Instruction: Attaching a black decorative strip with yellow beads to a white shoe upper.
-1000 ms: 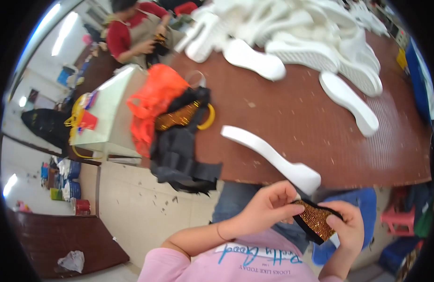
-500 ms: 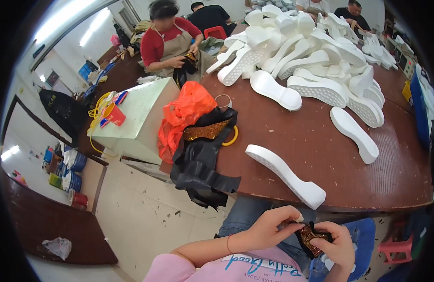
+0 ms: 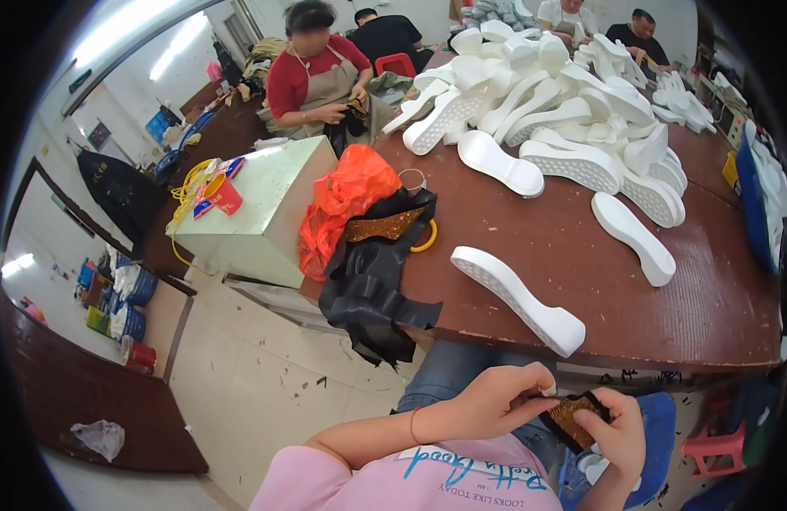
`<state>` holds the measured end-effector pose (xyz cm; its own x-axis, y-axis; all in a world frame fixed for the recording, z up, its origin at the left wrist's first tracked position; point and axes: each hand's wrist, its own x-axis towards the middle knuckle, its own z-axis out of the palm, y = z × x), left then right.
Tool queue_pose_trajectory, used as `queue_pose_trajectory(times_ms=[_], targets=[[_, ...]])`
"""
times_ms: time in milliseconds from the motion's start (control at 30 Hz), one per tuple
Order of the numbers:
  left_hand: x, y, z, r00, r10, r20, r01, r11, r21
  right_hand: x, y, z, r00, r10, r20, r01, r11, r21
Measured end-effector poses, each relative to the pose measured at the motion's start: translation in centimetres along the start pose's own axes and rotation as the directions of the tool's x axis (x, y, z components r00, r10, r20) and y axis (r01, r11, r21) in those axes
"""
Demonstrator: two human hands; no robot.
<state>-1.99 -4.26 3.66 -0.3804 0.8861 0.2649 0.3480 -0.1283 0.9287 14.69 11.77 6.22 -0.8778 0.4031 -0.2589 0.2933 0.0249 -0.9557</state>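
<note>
Above my lap I hold a black-edged piece of gold glittery material [image 3: 572, 421], which looks like part of a shoe upper. My right hand [image 3: 619, 430] grips it from the right, thumb lying across the gold face. At its left edge, the fingers of my left hand [image 3: 506, 400] are pinched together; a small white bit shows by a fingertip. On the table just beyond my hands lies a single white shoe sole [image 3: 519, 298]. Another white sole [image 3: 634, 238] rests farther right.
A big heap of white soles [image 3: 572, 111] covers the far part of the brown table [image 3: 496, 226]. At the left edge are black material [image 3: 368, 298], a red plastic bag [image 3: 351, 187] and a yellow ring [image 3: 425, 237]. A blue stool [image 3: 657, 443] stands beside me. Co-workers sit beyond.
The view has shifted slightly. The gold piece has turned a little in my hands, with more of its gold face showing. Both hands keep their hold.
</note>
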Motion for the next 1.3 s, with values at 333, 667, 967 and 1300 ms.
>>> queue_pose_trajectory(times_ms=[333, 667, 967, 1300], targets=[[-0.4, -0.2, -0.2, 0.998, 0.050, -0.047, -0.054, 0.996, -0.075, 4.0, 2.1, 0.3, 0.884, -0.317, 0.343, 0.326, 0.945, 0.034], [4.2, -2.8, -2.3, 0.993, 0.065, -0.100, -0.076, 0.992, -0.103, 7.6, -2.0, -3.2, 0.948, -0.203, 0.246, 0.254, 0.947, -0.197], [2.4, -7.5, -0.6, 0.907, -0.320, -0.275, 0.146, 0.849, -0.507, 10.5, 1.1, -0.8, 0.980, 0.180, 0.085, -0.184, 0.982, 0.037], [4.4, -8.1, -0.9, 0.761, -0.583, -0.286, 0.253, 0.672, -0.696, 12.4, -0.5, 0.1, 0.963, 0.237, -0.125, -0.205, 0.952, 0.228]])
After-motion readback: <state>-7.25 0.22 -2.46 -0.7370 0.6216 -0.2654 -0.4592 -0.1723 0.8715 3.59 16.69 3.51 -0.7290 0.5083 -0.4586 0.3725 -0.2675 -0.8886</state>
